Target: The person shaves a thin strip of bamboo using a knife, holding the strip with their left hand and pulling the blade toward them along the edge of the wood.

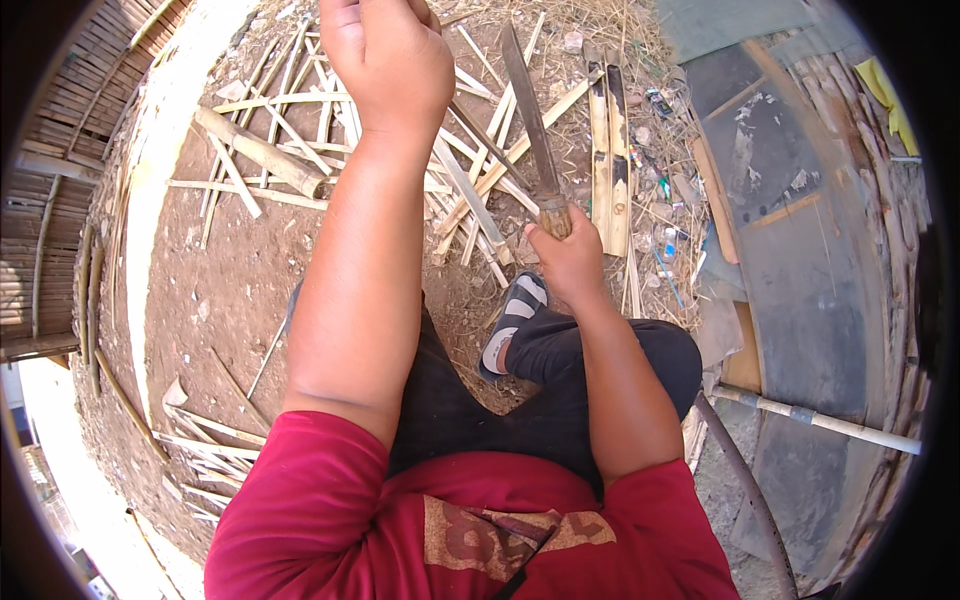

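My right hand (572,258) is wrapped round the wooden handle of a machete (532,115). The long, dark blade points away from me, tilted a little to the left, above the scattered strips. My left arm stretches far forward, and my left hand (388,62) is at the top edge of the picture with its fingers curled. The frame cuts off part of those fingers, so whatever they grip cannot be made out. Beneath and around both hands lie split bamboo strips (478,195), crossing one another on the dirt.
A thick bamboo pole piece (260,150) lies at the left among strips. Split bamboo halves (608,150) with dark stains lie right of the blade. More strips (215,455) are heaped at lower left. Dark sheets (790,250) line the right; a woven bamboo wall (45,220) stands left.
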Tool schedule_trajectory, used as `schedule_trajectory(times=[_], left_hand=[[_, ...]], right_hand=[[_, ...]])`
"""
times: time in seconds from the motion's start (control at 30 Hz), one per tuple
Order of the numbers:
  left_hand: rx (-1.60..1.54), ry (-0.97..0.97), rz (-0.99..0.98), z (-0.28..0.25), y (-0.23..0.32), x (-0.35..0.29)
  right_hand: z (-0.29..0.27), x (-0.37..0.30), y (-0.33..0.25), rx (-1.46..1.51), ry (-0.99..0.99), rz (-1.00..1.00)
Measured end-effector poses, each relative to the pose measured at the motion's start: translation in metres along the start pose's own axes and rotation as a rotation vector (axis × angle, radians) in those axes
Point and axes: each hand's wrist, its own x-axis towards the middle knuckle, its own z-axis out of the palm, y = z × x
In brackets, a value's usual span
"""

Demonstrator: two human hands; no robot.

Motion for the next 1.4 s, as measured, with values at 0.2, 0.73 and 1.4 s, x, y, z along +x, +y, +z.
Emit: schedule_trajectory(times=[0.2,0.73,1.4], left_hand=[[0.011,0.098,0.048,0.004,0.005,-0.008],[-0.017,0.081,0.016,-0.008,0.001,-0.002],[0.037,0.068,0.058,-0.004,0.001,-0.002]], right_hand=[[0.000,-0.011,-0.002,-0.237,0.078,-0.026],[-0.002,-0.003,0.012,0.133,0.073,-0.001],[0.015,-0.019,-0.019,0.048,0.126,-0.042]])
